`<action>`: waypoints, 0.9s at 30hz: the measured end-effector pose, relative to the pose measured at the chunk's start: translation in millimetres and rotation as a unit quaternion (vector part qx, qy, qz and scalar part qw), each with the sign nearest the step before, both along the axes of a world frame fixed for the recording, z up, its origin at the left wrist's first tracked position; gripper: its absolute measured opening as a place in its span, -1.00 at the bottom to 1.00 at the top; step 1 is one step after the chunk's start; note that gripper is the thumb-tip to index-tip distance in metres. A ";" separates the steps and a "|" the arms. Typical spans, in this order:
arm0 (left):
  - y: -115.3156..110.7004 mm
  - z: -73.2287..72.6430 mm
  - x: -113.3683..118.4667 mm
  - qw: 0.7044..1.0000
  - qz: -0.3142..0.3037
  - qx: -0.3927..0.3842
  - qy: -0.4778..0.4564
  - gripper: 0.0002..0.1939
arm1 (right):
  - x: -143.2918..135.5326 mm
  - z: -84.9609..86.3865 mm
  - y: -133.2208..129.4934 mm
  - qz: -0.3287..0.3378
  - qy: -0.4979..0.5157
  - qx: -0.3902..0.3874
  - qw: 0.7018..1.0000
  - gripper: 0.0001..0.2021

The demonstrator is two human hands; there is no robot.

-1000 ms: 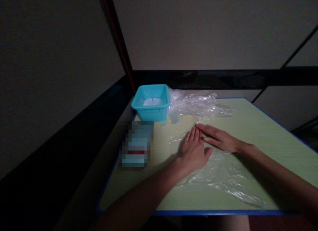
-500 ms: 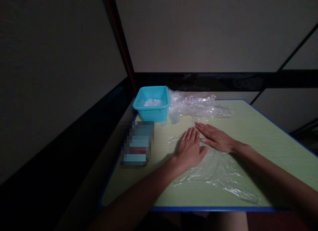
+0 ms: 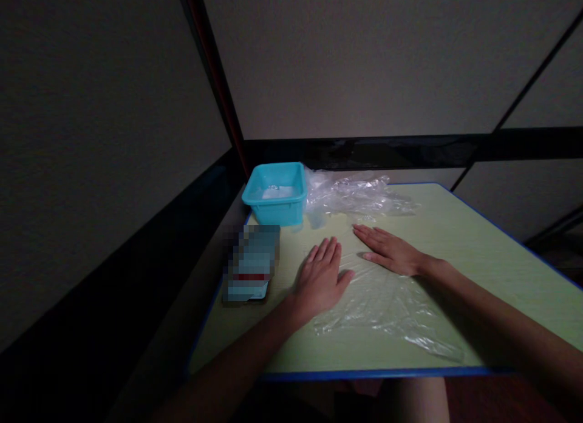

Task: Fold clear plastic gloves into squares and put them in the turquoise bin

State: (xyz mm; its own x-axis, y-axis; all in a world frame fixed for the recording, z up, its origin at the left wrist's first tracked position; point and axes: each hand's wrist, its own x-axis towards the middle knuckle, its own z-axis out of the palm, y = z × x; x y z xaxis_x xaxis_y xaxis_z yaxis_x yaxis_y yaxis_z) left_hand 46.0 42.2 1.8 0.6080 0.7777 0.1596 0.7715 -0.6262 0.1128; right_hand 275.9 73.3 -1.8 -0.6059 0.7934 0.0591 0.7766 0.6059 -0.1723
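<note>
Far left, a pale blue-green slab lies on the bench, near its left edge; too blurred to name. Just behind it, a blue tub in the back left corner, white stuff inside. Next, left hand: palm down, fingers straight and close together, thumb out to the side, grip wide. It's at the left side of a clear plastic sheet; how much lies under the palm, can't tell. Behind, a crumpled heap of clear plastic runs right from beside the tub. Sheet is spread thin on the bench in front of the person, wrinkled toward the near edge. Right hand: palm down too, by the sheet's far right part, fingers stretched, grip wide, apart from the left.
</note>
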 end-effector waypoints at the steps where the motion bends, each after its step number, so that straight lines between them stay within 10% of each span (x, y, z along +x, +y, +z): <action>1: -0.1 -0.4 0.1 1.000 0.000 0.002 0.000 -0.39 | -0.1 0.2 -0.1 0.001 0.001 -0.001 1.000 -0.37; 27: -8.3 2.2 2.6 1.000 0.016 0.014 -0.002 -0.37 | 2.5 -2.1 -3.2 0.006 0.015 0.020 1.000 -0.40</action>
State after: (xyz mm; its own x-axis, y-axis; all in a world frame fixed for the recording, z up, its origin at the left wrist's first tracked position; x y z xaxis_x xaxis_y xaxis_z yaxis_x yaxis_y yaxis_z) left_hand 48.6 33.9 4.0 0.5822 0.7921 0.1833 0.7908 -0.6041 0.0987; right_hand 278.4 70.1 -3.9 -0.6125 0.7830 0.1086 0.7642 0.6216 -0.1719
